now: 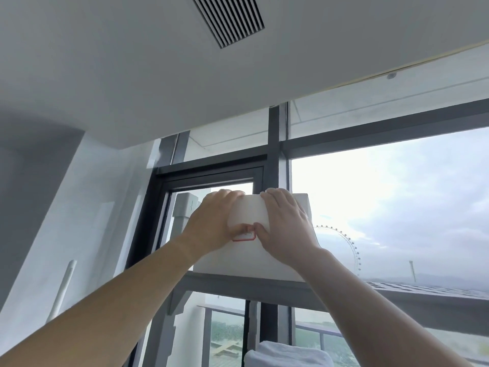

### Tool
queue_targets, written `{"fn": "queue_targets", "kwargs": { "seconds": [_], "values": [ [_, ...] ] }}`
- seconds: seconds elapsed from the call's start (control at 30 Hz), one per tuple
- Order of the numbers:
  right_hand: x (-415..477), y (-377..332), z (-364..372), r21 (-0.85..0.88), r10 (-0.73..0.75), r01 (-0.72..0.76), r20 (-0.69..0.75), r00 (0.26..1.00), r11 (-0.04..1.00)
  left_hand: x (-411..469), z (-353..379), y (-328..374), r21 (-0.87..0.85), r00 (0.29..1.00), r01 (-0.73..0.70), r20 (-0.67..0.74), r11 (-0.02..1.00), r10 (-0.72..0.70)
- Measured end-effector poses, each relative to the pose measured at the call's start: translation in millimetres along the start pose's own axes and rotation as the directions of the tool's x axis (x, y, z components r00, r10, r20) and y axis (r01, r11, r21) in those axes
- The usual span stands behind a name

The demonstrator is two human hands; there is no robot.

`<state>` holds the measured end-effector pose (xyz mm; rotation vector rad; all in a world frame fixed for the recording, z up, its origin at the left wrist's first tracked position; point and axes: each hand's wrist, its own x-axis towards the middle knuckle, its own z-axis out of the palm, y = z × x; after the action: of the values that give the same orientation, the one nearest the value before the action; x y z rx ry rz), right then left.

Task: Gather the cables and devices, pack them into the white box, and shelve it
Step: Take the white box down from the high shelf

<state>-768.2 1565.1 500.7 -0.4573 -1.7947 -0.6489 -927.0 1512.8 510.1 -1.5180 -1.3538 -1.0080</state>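
The white box [248, 258] stands on the grey top shelf [264, 287] in front of the window, seen from below. A label with a red border [244, 236] is on its front face. My left hand [214, 221] lies flat on the front left of the box, fingers over its top edge and thumb pressing by the label. My right hand [285, 223] lies flat on the front right, its thumb meeting the left thumb at the label. The box's contents are hidden.
A dark-framed window [275, 160] is right behind the shelf. A grey shelf upright [182, 210] rises left of the box. Folded white cloth [288, 354] lies on a lower level. A white pole [63, 287] leans on the left wall.
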Motion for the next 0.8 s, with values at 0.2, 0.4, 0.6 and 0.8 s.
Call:
{"fn": "queue_targets", "kwargs": {
  "seconds": [0.2, 0.4, 0.6, 0.8],
  "values": [
    [1, -3, -13, -0.018, -0.010, 0.010, 0.018, 1.000, 1.000, -7, -15, 15, 0.014, 1.000, 0.020, -0.023, 1.000, -0.020],
    [-10, -8, -26, 0.023, -0.073, 0.074, -0.040, 0.997, 0.997, -25, -35, 30, 0.035, 0.998, 0.048, -0.030, 0.998, -0.047],
    [-36, -25, -37, -0.030, -0.189, 0.187, -0.181, 0.965, 0.982, -62, -45, 49, 0.005, 0.980, 0.094, -0.176, 0.996, -0.092],
    [-58, -34, -55, -0.003, -0.252, 0.257, -0.212, 0.944, 0.966, -81, -52, 67, 0.020, 0.950, 0.185, -0.258, 0.983, -0.173]
  ]
}}
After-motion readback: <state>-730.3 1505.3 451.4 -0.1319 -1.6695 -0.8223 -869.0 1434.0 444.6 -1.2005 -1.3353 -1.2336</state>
